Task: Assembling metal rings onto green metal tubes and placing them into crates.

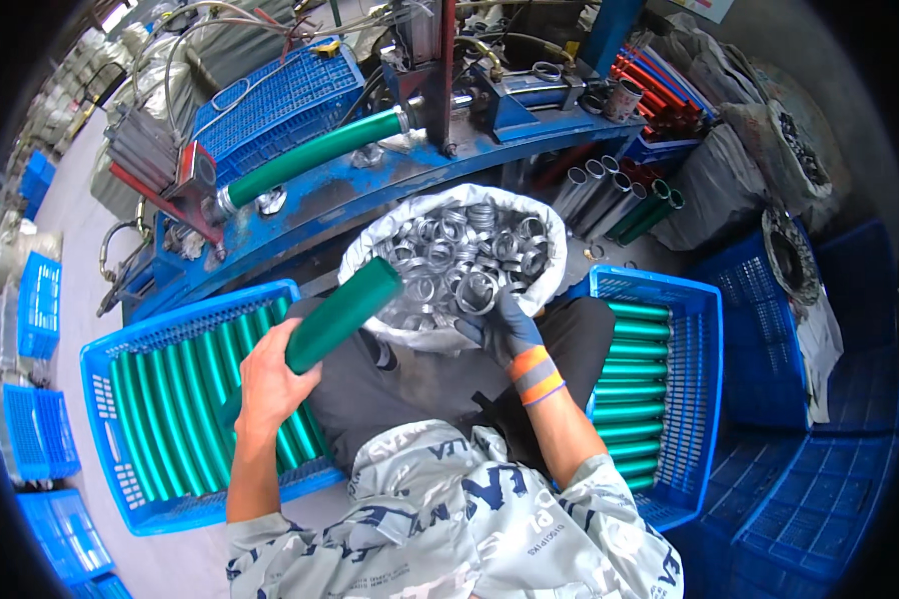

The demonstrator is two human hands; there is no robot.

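My left hand gripping a green tube, by the sack's left side; my gloved right hand pinching a metal ring, at the sack's near side

Bright, even light glints on the green tubes; edges bend toward the black rim, where detail seems soft.
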